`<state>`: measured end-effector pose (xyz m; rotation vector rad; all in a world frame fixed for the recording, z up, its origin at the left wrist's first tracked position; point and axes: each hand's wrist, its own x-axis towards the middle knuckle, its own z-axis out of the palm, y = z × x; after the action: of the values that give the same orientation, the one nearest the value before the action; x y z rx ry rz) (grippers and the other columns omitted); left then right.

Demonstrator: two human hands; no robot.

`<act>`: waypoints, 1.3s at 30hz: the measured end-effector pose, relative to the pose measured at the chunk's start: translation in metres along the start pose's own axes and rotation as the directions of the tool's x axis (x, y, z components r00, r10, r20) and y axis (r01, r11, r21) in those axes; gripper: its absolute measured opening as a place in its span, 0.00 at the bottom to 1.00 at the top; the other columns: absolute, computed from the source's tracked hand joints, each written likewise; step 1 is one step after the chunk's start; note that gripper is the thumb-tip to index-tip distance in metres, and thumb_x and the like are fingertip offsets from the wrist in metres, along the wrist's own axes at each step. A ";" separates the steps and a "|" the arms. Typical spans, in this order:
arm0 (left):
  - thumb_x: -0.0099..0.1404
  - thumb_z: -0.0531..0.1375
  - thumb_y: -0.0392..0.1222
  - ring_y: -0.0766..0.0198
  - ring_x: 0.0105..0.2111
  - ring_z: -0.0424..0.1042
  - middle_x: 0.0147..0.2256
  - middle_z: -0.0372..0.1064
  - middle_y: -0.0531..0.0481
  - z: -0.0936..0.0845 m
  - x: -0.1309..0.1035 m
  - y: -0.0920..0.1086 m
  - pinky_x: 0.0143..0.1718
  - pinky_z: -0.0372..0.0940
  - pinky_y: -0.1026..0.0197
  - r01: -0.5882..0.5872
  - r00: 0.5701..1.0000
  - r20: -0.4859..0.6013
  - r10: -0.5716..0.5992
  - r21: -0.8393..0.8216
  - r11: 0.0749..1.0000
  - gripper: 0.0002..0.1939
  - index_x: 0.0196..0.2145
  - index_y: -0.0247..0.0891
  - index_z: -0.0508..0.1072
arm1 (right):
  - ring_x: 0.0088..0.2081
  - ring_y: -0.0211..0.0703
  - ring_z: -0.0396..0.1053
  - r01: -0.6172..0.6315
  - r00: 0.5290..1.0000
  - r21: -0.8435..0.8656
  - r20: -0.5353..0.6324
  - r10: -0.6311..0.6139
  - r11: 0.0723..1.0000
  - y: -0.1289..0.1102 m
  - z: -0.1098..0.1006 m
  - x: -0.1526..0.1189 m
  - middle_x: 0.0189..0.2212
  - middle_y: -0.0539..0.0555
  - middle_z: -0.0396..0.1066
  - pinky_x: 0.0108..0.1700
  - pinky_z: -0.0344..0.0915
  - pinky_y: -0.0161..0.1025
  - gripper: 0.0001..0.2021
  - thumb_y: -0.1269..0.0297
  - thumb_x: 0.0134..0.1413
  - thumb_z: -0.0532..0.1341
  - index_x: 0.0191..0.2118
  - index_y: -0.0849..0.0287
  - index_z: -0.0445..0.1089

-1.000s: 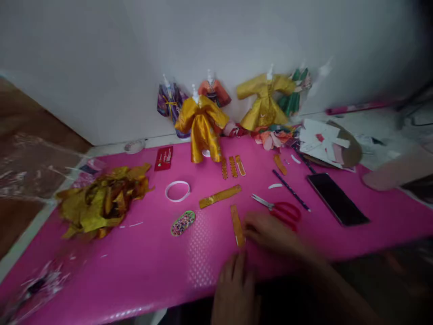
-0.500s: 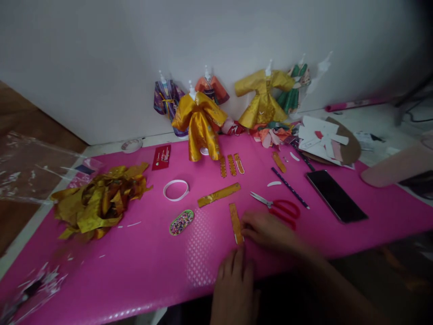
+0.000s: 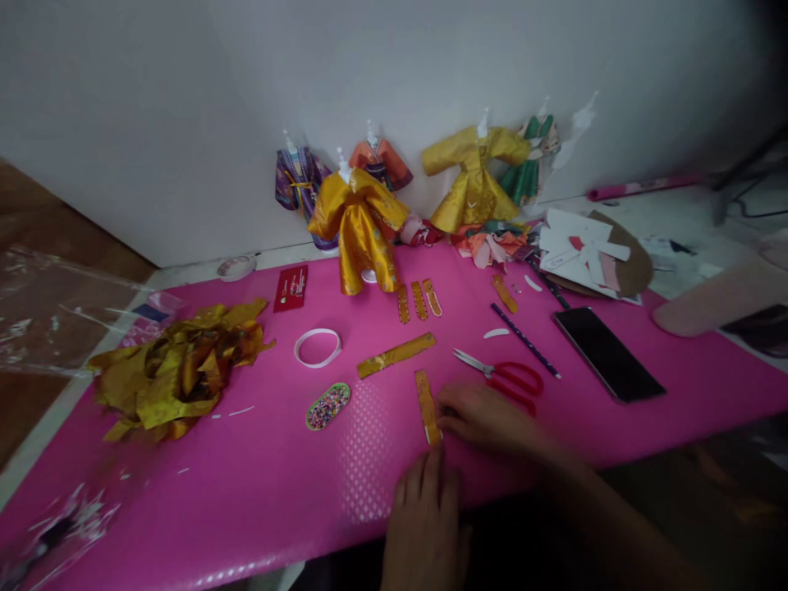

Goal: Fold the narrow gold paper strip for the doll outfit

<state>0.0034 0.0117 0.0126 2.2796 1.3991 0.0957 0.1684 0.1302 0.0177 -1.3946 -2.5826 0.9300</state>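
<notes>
A short gold fabric strip (image 3: 427, 404) with a white edge at its near end lies on the pink tabletop. My left hand (image 3: 424, 517) rests flat with fingers stretched out, its fingertips at the strip's near end. Against the strip's right edge are the curled fingers of my right hand (image 3: 477, 417); whether they pinch anything is hidden. Just beyond lies a longer gold strip (image 3: 397, 355). Red-handled scissors (image 3: 510, 377) sit close to my right hand, blades pointing left. Several small trimmed gold strips (image 3: 419, 301) lie farther back.
Doll dresses on stands, one of them an orange-gold dress (image 3: 358, 230), line the wall. Gold scraps (image 3: 185, 369) are heaped at left. A white ring (image 3: 318, 348), a bead dish (image 3: 328, 406), a dark pencil (image 3: 525, 341) and a phone (image 3: 609, 355) lie on the pink table (image 3: 264, 501).
The camera view has shifted slightly. Both hands stay at the short gold strip, with no other visible change.
</notes>
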 end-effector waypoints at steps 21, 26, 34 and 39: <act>0.54 0.59 0.29 0.36 0.59 0.66 0.63 0.61 0.30 0.000 0.004 -0.002 0.56 0.65 0.35 0.030 0.998 0.055 -0.031 0.008 1.000 0.31 0.58 0.33 0.69 | 0.30 0.39 0.69 -0.011 1.000 0.075 -0.014 0.012 0.997 -0.004 -0.006 -0.002 0.29 0.47 0.70 0.34 0.67 0.38 0.08 0.65 0.65 0.61 0.33 0.61 0.70; 0.52 0.60 0.28 0.35 0.58 0.66 0.63 0.62 0.28 0.005 0.003 -0.004 0.55 0.65 0.34 0.004 0.999 0.036 -0.005 0.017 1.000 0.33 0.57 0.32 0.69 | 0.31 0.39 0.70 -0.015 1.000 0.085 -0.018 0.017 0.996 -0.005 -0.007 -0.002 0.30 0.48 0.71 0.34 0.67 0.39 0.08 0.65 0.65 0.61 0.34 0.61 0.70; 0.50 0.59 0.27 0.34 0.58 0.67 0.63 0.61 0.28 0.009 0.004 -0.003 0.54 0.66 0.34 0.020 1.000 0.008 -0.020 0.025 0.999 0.33 0.56 0.33 0.69 | 0.32 0.40 0.71 0.007 1.000 0.080 -0.022 -0.005 0.997 -0.001 -0.003 -0.001 0.30 0.48 0.72 0.36 0.69 0.41 0.09 0.63 0.65 0.61 0.35 0.61 0.71; 0.49 0.60 0.27 0.34 0.57 0.67 0.63 0.62 0.28 0.017 0.002 -0.008 0.53 0.67 0.33 -0.008 1.000 -0.022 0.009 0.043 0.999 0.35 0.57 0.34 0.68 | 0.30 0.39 0.70 0.006 1.000 0.101 -0.016 -0.005 0.995 -0.001 -0.003 0.000 0.29 0.47 0.70 0.34 0.68 0.39 0.08 0.65 0.65 0.60 0.34 0.61 0.70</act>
<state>0.0027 0.0105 -0.0061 2.3266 1.4155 0.0947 0.1690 0.1312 0.0202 -1.3627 -2.4885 1.0288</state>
